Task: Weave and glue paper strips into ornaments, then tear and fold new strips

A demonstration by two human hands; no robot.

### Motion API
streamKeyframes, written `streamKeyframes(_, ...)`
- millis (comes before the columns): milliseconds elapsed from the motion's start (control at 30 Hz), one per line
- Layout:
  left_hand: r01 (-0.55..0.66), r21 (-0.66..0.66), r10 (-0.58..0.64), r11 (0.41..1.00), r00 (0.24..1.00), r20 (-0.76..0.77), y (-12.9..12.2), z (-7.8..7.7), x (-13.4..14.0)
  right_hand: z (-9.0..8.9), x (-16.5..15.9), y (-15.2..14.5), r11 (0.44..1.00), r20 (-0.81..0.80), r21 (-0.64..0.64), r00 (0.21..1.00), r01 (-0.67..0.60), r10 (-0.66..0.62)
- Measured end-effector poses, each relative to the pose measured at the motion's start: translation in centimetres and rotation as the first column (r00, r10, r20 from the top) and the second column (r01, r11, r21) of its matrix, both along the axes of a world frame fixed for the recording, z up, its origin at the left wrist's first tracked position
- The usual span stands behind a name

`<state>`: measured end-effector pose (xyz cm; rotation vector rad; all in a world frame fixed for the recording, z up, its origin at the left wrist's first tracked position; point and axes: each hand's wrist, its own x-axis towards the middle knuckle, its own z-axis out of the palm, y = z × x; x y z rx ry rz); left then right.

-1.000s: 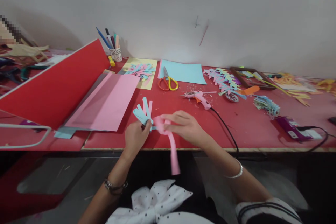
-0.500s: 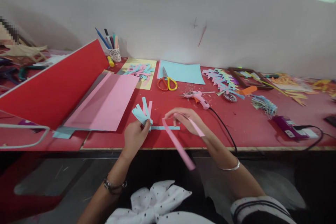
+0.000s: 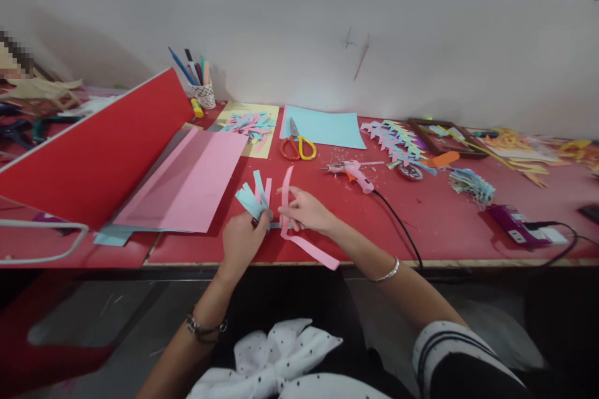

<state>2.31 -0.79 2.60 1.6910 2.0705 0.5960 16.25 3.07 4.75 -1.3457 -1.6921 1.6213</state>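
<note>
left hand (image 3: 242,240): pinching a fan of blue and pink strips (image 3: 250,199)
right hand (image 3: 306,212): gripping a bent pink strip (image 3: 312,250), just alongside
glue gun (image 3: 352,172): resting on red counter (image 3: 449,230)

strip (image 3: 303,244): pink | bundle (image 3: 251,201): blue, pink | tabletop (image 3: 367,217): red | bow (image 3: 296,343): white, black-dotted

One camera is sitting on the person's head, looking forward and down over the bare left hand (image 3: 243,242) and bare right hand (image 3: 309,212) at the flat red table (image 3: 449,230). A white cloth bow with black dots (image 3: 281,352) is showing close, below the hands; a plain grey wall (image 3: 281,31) is showing farther off, beyond them.
</note>
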Motion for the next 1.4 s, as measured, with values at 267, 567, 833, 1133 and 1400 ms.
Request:
streamKeyframes(267,0.014,-0.02,-0.015,1.0,1.0,-0.024,1.2,0.3,0.6,-1.1,-0.1,1.2,0.992,-0.043,0.082,0.995,0.097,-0.093)
streamKeyframes(567,0.055,-0.048,-0.058,0.997,0.996,-0.068,1.9,0.3,1.1,-2.1,-0.1,0.6,0.835,0.352,0.548,0.92,-0.052,-0.174)
streamKeyframes(833,0.038,-0.045,-0.042,0.998,0.994,-0.102,1.7,0.1,1.2,-2.4,0.9,0.9,0.692,0.572,0.592,0.82,-0.413,0.0)
streamKeyframes(1133,0.045,-0.027,-0.047,0.999,0.994,-0.096,1.7,-0.2,1.1,-1.6,1.7,0.5,0.558,0.627,0.616,0.775,-0.556,0.081)
streamKeyframes(1400,0.058,-0.029,-0.059,0.998,0.997,-0.038,1.6,-0.4,0.8,-1.7,1.9,0.2,0.646,0.62,0.576,0.783,-0.5,0.054)
